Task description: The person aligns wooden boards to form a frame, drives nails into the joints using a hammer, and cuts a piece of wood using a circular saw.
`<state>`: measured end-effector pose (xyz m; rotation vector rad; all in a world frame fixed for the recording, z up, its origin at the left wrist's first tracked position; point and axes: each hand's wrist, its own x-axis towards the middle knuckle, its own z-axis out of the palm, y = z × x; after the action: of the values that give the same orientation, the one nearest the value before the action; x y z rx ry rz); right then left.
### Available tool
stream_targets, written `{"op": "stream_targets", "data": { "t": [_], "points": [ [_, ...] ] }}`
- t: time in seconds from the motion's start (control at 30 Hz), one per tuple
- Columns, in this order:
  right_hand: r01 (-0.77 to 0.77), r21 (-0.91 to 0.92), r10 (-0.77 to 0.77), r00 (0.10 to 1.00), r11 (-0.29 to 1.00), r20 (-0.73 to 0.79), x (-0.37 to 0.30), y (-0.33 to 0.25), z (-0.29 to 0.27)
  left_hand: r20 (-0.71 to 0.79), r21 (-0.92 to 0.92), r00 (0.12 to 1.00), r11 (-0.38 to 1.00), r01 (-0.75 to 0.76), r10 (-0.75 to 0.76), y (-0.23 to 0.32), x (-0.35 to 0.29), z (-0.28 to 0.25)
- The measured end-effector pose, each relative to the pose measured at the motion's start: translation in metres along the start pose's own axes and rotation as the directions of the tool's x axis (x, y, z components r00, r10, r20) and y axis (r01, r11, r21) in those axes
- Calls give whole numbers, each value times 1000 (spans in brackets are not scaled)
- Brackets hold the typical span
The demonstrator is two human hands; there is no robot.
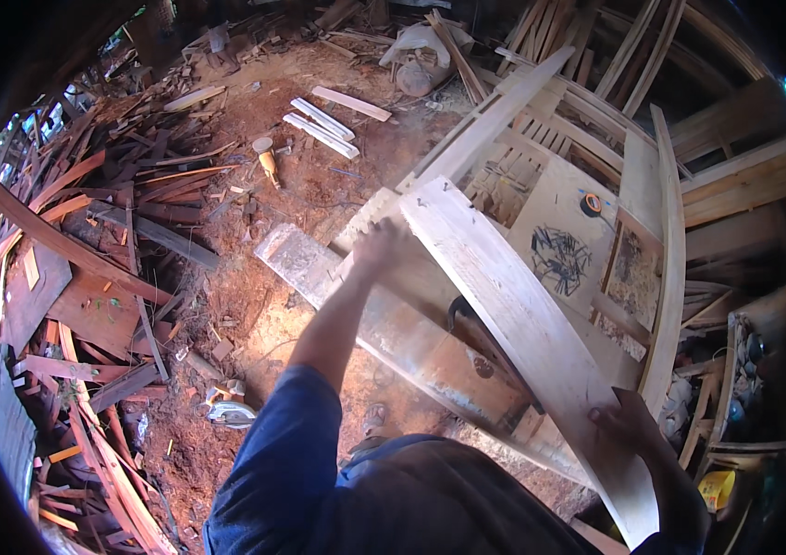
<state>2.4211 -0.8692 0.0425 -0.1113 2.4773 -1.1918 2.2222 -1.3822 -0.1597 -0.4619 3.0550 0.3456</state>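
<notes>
Board [513, 296] slants over the bench [430, 350], long axis from beside the bench's left edge, far end, toward its near right corner. Right hand [627, 427] grasps it by the right edge, thumb on top; most of the board stretches far-left from there. Left hand [377, 248] lies just left of its far end; whether clasping anything, I cannot tell.

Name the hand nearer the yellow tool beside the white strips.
Left. The left hand is right of the yellow tool; the right hand, on the pale board, is farther right.
</notes>
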Motion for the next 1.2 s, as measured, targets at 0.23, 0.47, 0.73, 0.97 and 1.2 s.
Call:
{"op": "stream_targets", "data": {
  "t": [0.23,0.47,0.73,0.97,1.2],
  "points": [
    [-86,-556,42,995,827,-91,-16,-37,92,-119,-547,909,738,-395,399,-130,71,27],
    [208,-740,-477,862,640,-171,-5,16,172,12,-302,823,787,-538,567,-115,87,-2],
    [196,-812,-530,833,549,-158,27,66,207,-308,-554,772,555,-621,556,-20,-70,-85],
    [177,-725,-389,912,666,-134,6,36,173,-52,-275,156,136,-952,986,113,-238,-24],
    [-596,-480,194,734,644,-651,30,167,-21,-125,-107,286,274,-956,950,128,-247,-14]
  ]
}}
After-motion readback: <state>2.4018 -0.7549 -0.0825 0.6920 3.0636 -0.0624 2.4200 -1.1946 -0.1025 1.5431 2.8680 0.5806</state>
